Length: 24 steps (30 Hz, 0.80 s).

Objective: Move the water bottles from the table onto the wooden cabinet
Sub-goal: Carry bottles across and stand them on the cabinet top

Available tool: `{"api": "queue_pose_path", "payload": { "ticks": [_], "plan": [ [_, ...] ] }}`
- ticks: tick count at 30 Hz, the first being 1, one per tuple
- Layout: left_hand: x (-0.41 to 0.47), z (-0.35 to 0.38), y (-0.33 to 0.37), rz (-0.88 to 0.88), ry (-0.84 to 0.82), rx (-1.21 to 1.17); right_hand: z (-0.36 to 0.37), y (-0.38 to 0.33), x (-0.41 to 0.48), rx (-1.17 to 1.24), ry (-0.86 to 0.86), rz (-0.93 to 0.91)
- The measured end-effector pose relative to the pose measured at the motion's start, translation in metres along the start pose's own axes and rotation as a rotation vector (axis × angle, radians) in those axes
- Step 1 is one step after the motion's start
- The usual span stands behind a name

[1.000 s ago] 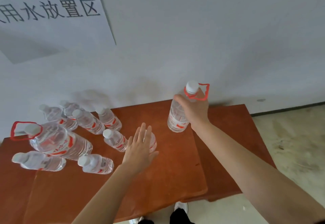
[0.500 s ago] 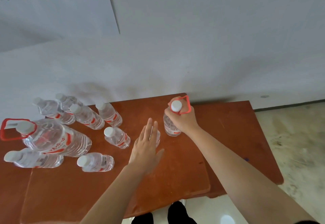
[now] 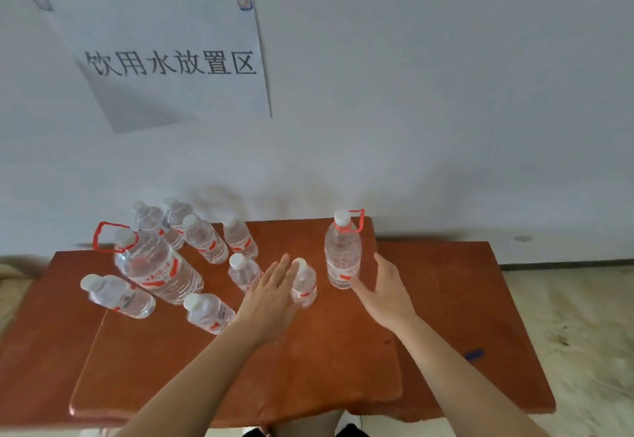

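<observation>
Easing the right hand (image 3: 384,296) sideways should leave the handled bottle (image 3: 343,254) upright near the wooden cabinet's (image 3: 308,368) back edge; its fingers, and the left hand's (image 3: 271,302), are spread.

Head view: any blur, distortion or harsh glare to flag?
Head view: wide-angle bend tilts the left bottles outward and skews the wall sign; the left hand and the small bottle by it look slightly smeared; light soft, faint wall shadows, no harsh glare.

A red-handled water bottle (image 3: 343,254) stands upright on the wooden cabinet (image 3: 308,368), right hand (image 3: 386,290) spread just beside it, left hand (image 3: 271,294) by a small bottle (image 3: 304,282) to its left.
</observation>
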<state>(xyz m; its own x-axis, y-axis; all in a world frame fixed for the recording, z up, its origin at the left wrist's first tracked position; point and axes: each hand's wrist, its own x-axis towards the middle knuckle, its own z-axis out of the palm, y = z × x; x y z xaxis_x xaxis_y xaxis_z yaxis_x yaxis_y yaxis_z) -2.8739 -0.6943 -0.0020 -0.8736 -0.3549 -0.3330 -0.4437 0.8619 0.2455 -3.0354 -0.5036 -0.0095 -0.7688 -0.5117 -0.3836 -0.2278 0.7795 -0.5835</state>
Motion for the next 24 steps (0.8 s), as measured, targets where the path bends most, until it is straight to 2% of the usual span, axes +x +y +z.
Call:
{"api": "queue_pose_path", "payload": {
  "ticks": [3, 5, 8, 12, 17, 22, 24],
  "plan": [
    [-0.043, 0.000, -0.010, -0.103, 0.085, -0.041, 0.015, 0.007, -0.019, -0.110, 0.202, -0.208],
    [-0.072, 0.005, -0.017, -0.192, 0.114, -0.059, 0.034, 0.000, -0.020, -0.105, 0.245, -0.335],
    [-0.123, 0.020, -0.033, -0.367, 0.163, -0.096, 0.069, -0.025, -0.028, -0.155, 0.214, -0.544],
    [-0.204, 0.038, -0.050, -0.588, 0.220, -0.158, 0.112, -0.074, -0.060, -0.243, 0.069, -0.787],
    [-0.316, 0.030, -0.078, -0.790, 0.390, -0.129, 0.157, -0.146, -0.135, -0.289, -0.011, -1.100],
    [-0.463, 0.007, -0.109, -1.011, 0.632, -0.061, 0.200, -0.235, -0.246, -0.258, 0.008, -1.373],
    [-0.559, 0.012, -0.117, -1.127, 0.727, -0.015, 0.234, -0.272, -0.325, -0.222, 0.032, -1.484]
  ]
}}
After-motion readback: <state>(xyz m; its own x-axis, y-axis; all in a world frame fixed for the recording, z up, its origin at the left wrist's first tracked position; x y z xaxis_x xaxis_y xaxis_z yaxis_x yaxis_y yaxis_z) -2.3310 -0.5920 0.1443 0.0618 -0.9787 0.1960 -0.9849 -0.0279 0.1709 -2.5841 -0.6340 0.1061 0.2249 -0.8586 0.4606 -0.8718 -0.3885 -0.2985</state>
